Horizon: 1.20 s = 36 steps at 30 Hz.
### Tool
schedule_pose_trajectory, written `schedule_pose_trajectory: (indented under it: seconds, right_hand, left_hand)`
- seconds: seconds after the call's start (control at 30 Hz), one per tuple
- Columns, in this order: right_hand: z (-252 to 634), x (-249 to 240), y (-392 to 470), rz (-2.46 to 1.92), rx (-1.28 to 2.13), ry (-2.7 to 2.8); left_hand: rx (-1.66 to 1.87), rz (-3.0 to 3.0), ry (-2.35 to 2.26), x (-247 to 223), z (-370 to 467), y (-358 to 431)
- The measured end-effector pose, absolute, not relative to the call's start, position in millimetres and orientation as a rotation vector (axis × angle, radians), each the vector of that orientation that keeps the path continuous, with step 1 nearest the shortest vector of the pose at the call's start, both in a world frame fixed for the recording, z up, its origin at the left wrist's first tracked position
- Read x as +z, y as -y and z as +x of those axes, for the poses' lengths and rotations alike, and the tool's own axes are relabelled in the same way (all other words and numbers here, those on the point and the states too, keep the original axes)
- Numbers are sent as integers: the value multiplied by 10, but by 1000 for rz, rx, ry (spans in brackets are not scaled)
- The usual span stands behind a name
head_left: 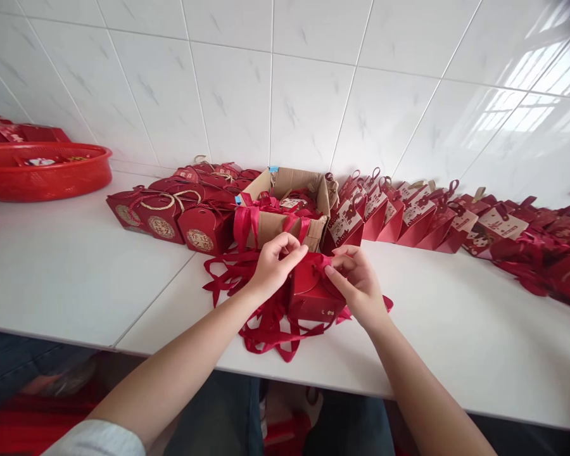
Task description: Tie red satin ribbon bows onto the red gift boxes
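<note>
A small red gift box stands on the white table between my hands, with a red ribbon at its top. My right hand pinches this ribbon between thumb and forefinger at the box's upper edge. Just left of the box top, my left hand is closed in a pinch, thumb against forefinger; what lies between those fingertips is too small to make out. Loose red ribbons lie in a tangle beneath and to the left of the box, partly covered by my left forearm.
Behind my hands is an open cardboard carton with red packets inside and ribbons over its rim. Red boxes with cord handles crowd its left; rows of red boxes with loop handles run right along the tiled wall. A red plastic basin sits far left.
</note>
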State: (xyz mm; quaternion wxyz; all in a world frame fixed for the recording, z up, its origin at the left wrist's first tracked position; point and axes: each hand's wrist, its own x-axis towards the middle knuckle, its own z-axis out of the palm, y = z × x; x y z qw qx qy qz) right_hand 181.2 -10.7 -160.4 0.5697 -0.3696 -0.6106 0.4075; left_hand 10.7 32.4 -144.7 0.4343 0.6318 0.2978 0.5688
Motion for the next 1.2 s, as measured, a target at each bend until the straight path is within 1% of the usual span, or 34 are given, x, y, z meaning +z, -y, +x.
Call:
schedule_pose_trajectory:
  seconds: [0.2,0.33,0.5,0.6,0.9,0.97,1.03,1.2]
  right_hand:
    - [1821,-1593,102,-862,795,1548]
    - [1816,-1588,106,-943,637,1580]
    - [1813,-1577,113,-1035,450,1641]
    - [1815,-1560,120,-1031,422,1659]
    - [1838,-1567,89,-1086,354,1683]
    - [1854,-1584,65,-1122,372,1650]
    - [1869,-1595,48,-1155,463,1627]
    - [1886,-1573,60,-1107,937,1507]
  left_hand:
    - [1291,1979,-779,-1449,135,-270]
    - [1399,1952,-764,-1491,148,-287]
    - [1342,2018,-759,-1500,138,-291]
    - [1300,2115,-822,-1510,137,-280]
    - [1399,2118,-889,-1491,132,-285]
    - [1412,2122,-903,-1497,129,-290]
    - [1426,2097,-908,-1508,128,-292]
    - [1411,2007,-846,-1521,133,-278]
